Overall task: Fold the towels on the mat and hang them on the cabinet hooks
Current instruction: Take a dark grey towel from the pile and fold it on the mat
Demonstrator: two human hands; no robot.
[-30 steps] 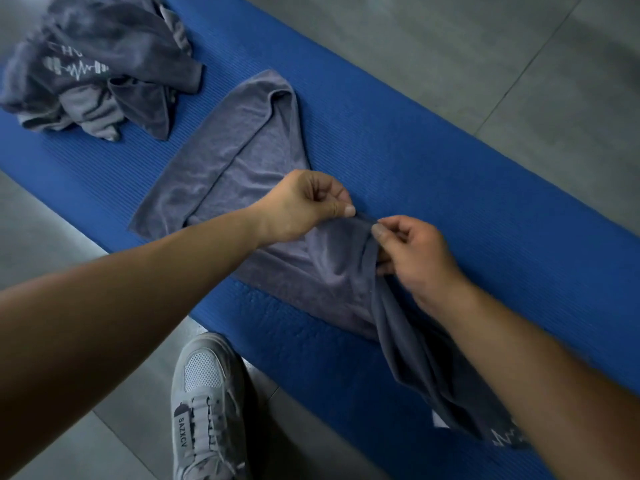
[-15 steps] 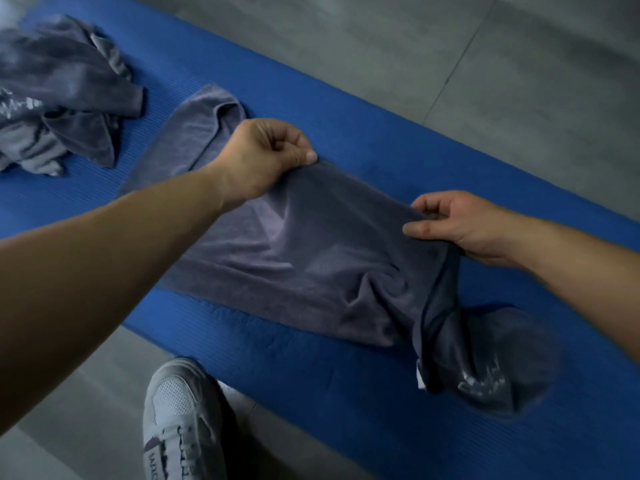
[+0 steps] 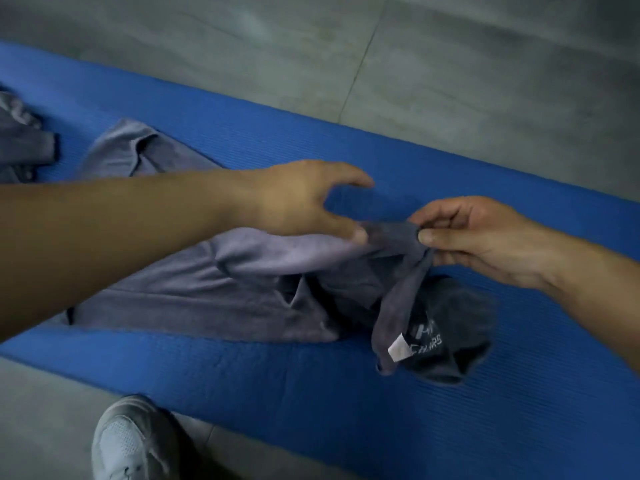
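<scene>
Lying on grey floor tiles [image 3: 467, 81], a blue mat [image 3: 263, 382] carried a rumpled grey towel [image 3: 207, 285]; the right hand [image 3: 485, 237] pinched its edge, while the left hand [image 3: 298, 202], spread wide, touched it.

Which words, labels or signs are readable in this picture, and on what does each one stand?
"CHARS": white print on the dark end of the grey towel, possibly cut off.
White marks above it: too blurred to read.
White tag on the towel: no legible text.

Grey towel [image 3: 207, 289] lies rumpled along the blue mat [image 3: 311, 393], right end bunched; another towel [image 3: 20, 147] heaped far left
</scene>
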